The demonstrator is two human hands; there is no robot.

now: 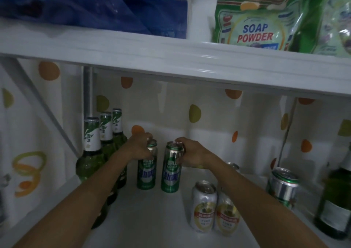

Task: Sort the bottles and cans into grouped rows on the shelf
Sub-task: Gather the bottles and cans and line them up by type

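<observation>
Dim light; a white lower shelf under a thick white upper shelf board. Behind and to both sides, a pale curtain-like backing printed with orange and olive dots, creased in vertical folds. A white diagonal brace at the left, running down toward the bottles.

On the upper shelf: a crumpled blue bag at left, a green packet marked SOAP POWDER at right, more green packaging beside it, blurred.

On the lower shelf, at left: a row of green glass bottles with white neck labels, lined front to back along the left edge. Just right of them, two tall green cans standing upright, side by side, near the back. Left hand wrapped over the top of the left green can, gripping it. Right hand clasped on the upper part of the right green can, fingers curled behind its rim. Hands apart, one can each.

Nearer the front, right of centre: two silver cans with red-and-gold labels, touching. Further right, a silver-and-green can, tilted or blurred, hard to tell. Behind the right forearm, another can top, mostly hidden. At the far right edge, a dark green bottle with a pale label.
</observation>
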